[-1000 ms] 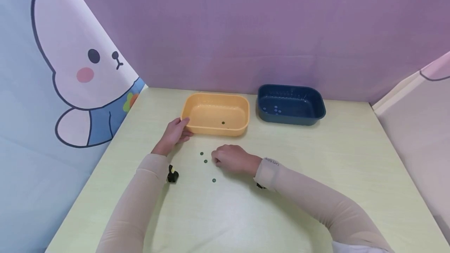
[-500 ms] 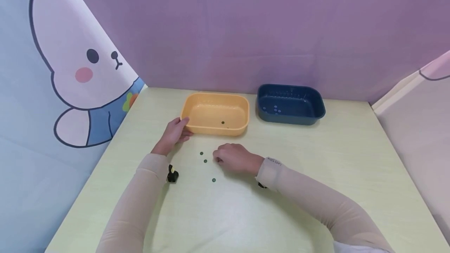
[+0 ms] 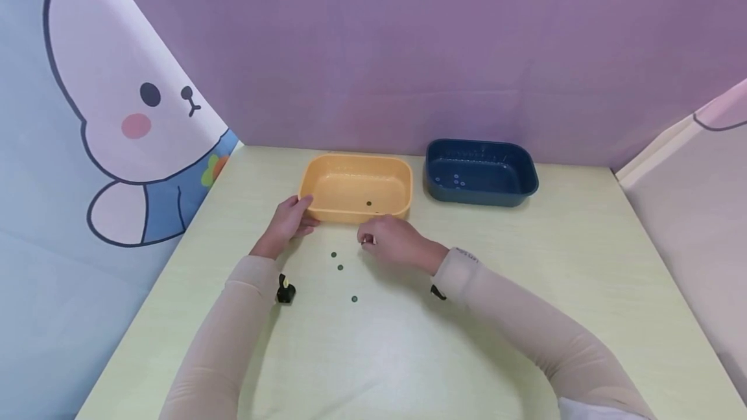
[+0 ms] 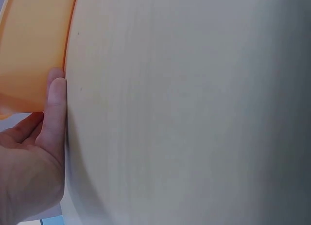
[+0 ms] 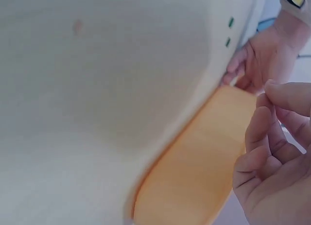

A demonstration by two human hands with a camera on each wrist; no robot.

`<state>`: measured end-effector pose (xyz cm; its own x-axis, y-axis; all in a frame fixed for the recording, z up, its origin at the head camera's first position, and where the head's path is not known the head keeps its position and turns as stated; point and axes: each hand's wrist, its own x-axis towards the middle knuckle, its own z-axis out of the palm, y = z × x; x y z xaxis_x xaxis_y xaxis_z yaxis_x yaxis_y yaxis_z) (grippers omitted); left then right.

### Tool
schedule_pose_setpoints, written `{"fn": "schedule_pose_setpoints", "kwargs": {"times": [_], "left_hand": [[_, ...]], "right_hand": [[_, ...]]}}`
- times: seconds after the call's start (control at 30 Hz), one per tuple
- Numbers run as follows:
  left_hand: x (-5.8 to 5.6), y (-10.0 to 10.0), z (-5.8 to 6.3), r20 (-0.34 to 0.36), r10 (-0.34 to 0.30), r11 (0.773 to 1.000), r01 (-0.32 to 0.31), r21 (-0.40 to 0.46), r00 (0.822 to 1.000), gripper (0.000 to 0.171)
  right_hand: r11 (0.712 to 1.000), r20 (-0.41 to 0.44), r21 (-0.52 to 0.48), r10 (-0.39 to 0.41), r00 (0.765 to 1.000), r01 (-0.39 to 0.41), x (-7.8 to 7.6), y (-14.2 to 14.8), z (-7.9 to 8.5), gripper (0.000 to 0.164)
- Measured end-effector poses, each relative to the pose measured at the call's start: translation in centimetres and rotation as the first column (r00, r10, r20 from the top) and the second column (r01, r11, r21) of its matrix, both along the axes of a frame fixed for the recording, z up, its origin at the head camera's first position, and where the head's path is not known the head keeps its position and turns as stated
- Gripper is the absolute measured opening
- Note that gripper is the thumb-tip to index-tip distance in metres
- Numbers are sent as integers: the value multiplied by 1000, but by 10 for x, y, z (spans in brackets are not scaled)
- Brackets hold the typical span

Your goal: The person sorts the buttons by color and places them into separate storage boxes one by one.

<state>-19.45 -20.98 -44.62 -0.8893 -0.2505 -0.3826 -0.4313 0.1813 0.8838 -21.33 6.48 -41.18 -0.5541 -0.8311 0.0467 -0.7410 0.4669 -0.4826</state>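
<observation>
My left hand (image 3: 290,220) holds the left front corner of a yellow-orange plastic basin (image 3: 357,217), thumb at the rim and other fingers outside the wall. My right hand (image 3: 395,240) is raised just in front of that basin's front wall. Its thumb and index fingertips are pinched together, and a tiny dark edge, seemingly a small green disc (image 3: 363,243), shows there in the head view; the right wrist view hides it. Several more green discs lie on the table left of this hand, among them one disc (image 3: 354,299) nearest me. Inside the basin lies another green disc (image 3: 369,203).
A navy blue basin (image 3: 481,198) stands at the back right with several small bluish discs (image 3: 457,181) in it. A purple cloth (image 3: 432,50) rises behind the pale table (image 3: 408,355). Printed cloth hangs at the left side.
My right hand has lifted from the table and moved forward to the yellow-orange basin's front edge, fingertips pinched. The left hand stays at the basin's corner.
</observation>
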Motion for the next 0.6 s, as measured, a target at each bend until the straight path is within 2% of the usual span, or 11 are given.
{"fn": "schedule_pose_setpoints", "kwargs": {"times": [0.33, 0.5, 0.6], "left_hand": [[-1, 0, 0, 1, 3, 1000, -3, 0, 1000, 62], [-1, 1, -1, -1, 9, 1000, -9, 2, 1000, 63], [0, 1, 0, -3, 8, 1000, -8, -4, 1000, 62]], "right_hand": [[989, 85, -104, -99, 992, 107, -20, 6, 13, 8], [977, 99, -145, -145, 985, 158, -34, 9, 12, 8], [964, 140, -179, -172, 975, 196, -43, 11, 11, 8]]}}
